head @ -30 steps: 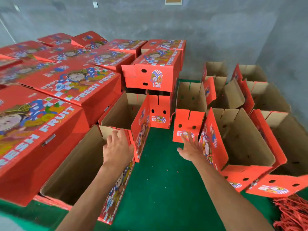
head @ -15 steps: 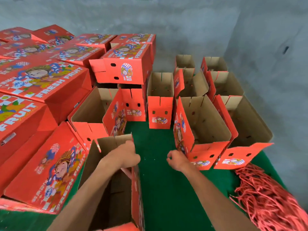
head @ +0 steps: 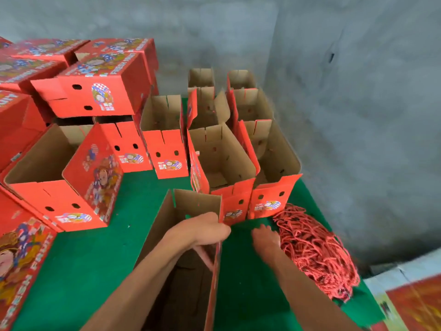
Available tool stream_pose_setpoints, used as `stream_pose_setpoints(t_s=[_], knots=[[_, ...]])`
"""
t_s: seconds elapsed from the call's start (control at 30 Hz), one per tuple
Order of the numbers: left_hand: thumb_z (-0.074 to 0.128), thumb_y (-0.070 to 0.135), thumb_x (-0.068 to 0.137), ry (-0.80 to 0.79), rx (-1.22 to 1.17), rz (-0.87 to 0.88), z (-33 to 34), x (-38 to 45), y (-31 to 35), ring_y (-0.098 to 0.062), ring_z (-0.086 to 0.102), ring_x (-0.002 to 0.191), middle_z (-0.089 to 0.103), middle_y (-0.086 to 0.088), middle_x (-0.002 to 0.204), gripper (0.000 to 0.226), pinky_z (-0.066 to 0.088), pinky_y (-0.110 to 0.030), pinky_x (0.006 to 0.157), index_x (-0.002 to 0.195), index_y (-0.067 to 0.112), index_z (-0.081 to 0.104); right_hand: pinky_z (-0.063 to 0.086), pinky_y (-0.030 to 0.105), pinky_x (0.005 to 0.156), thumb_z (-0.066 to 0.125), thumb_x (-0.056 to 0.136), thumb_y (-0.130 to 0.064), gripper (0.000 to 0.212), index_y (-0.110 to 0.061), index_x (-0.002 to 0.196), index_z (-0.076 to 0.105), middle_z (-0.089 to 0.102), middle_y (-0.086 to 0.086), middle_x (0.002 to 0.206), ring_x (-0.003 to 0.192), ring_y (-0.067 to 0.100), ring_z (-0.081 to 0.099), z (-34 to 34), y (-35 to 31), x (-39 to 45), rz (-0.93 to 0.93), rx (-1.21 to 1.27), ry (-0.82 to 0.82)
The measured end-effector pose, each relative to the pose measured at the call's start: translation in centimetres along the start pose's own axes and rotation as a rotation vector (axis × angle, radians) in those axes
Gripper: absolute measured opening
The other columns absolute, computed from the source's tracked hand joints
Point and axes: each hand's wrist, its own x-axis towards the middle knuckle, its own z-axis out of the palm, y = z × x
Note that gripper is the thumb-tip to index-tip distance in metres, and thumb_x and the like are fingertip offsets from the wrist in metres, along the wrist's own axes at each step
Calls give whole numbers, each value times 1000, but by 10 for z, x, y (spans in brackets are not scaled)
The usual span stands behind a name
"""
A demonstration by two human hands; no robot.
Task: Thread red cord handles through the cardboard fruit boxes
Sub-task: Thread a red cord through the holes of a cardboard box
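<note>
Our left hand [head: 202,231] grips the right wall of the open box [head: 181,259] before us. The red cord heap [head: 315,252] lies just right of our right hand [head: 266,238], the nearer 1, fingers blurred, loose, holding nothing we can see.

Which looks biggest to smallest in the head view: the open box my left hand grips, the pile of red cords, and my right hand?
1. Open box, though nearness to the camera inflates it.
2. Pile of red cords.
3. Right hand, blurred, beside the cords.
</note>
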Motion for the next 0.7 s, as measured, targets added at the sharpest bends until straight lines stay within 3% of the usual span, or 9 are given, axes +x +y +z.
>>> stream_pose_setpoints(t_s=[0.13,0.3,0.4,0.5,0.63,0.7], knots=[[48,18,88,-18,37,-7,12,11,15,-21,74,81,73,18,69,14,63,-36,62,91,25,58,53,41,103,53,102,-6,40,-12,141,53,54,11,140,131,29,56,18,32,-10,46,5,-58],[50,26,81,51,64,-33,10,13,13,-18,78,79,78,-3,85,26,62,-33,64,105,19,54,61,31,89,58,102,-5,27,-7,129,59,69,8,122,108,22,72,33,40,-16,32,51,-48],[52,31,74,89,32,-51,9,15,8,-21,77,88,74,-10,105,47,64,-37,73,119,17,49,57,37,96,56,103,-24,29,-10,128,60,67,8,124,112,25,68,27,39,-19,-21,71,-30],[51,30,69,93,-27,-56,6,15,3,-26,73,100,73,-13,111,64,62,-39,82,131,13,47,47,41,106,49,103,-17,31,-6,131,55,63,12,131,124,29,60,18,31,-18,-70,71,82],[53,25,82,133,-114,-88,-1,15,-4,-28,74,98,76,-13,107,48,62,-36,77,128,10,53,30,56,119,50,95,1,43,-3,137,42,66,11,123,124,31,57,-6,8,-28,-90,158,251],[51,21,88,147,-164,-114,-4,13,-8,-29,75,94,77,-14,104,40,61,-34,73,126,7,55,38,55,114,51,97,1,29,-10,123,46,70,7,110,109,29,65,-21,-1,-35,-127,333,324]])
